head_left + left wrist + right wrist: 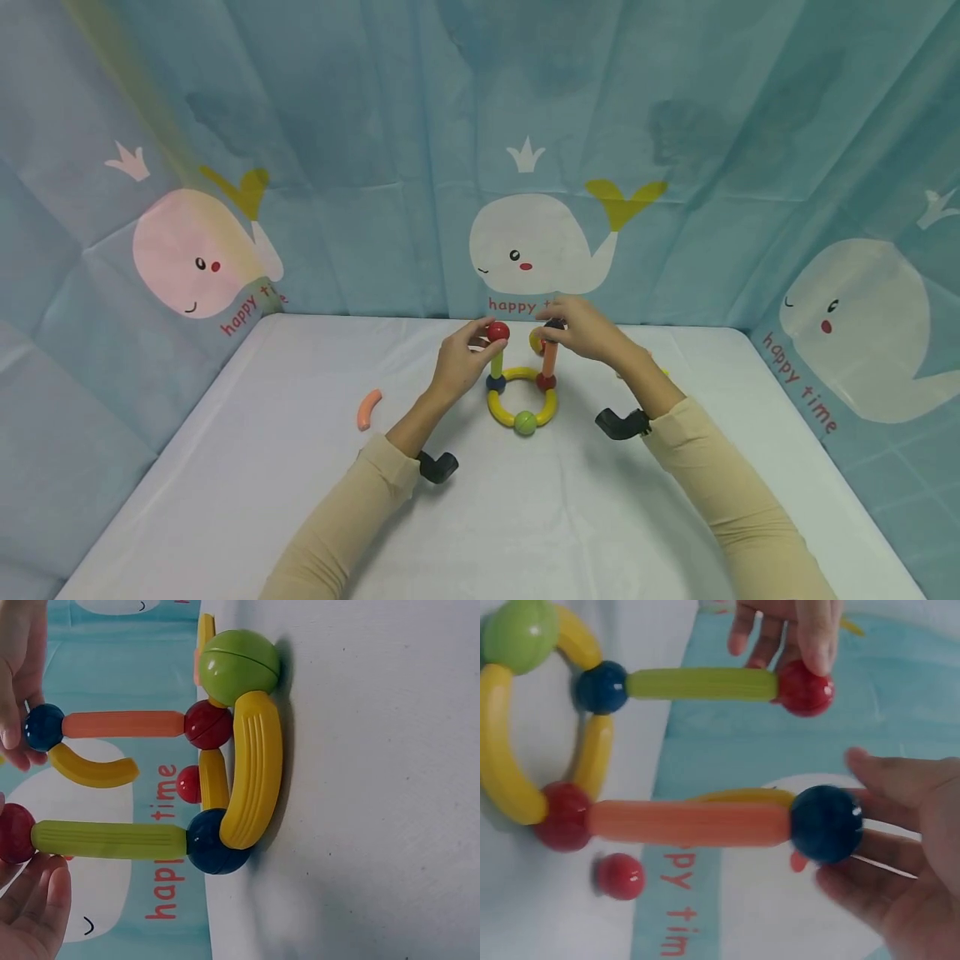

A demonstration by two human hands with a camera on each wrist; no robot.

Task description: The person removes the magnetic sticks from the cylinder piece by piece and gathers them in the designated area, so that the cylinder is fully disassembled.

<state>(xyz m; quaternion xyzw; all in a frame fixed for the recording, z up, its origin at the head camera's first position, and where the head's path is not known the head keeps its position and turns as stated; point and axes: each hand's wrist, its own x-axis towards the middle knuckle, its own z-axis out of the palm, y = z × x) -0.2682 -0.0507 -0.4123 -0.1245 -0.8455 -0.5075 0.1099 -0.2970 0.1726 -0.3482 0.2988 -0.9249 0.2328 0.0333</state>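
A ring of curved yellow sticks (498,411) joined by balls lies on the table, with a light green ball (525,422) at its near side. From its dark blue ball (217,841) a green stick (112,840) rises to a red ball (498,332), which my left hand (459,362) grips between thumb and fingers. An orange stick (694,822) stands on the ring's red ball (564,816). On its top sits another blue ball (826,823), held at the fingertips of my right hand (588,329). A curved yellow stick (94,771) extends from that upper blue ball.
A loose curved orange stick (367,410) lies on the white table (300,500) to the left. Behind the ring is a loose red ball (620,876). More pieces, partly hidden by the right forearm, lie at the right. A whale-print curtain (360,250) hangs behind the table.
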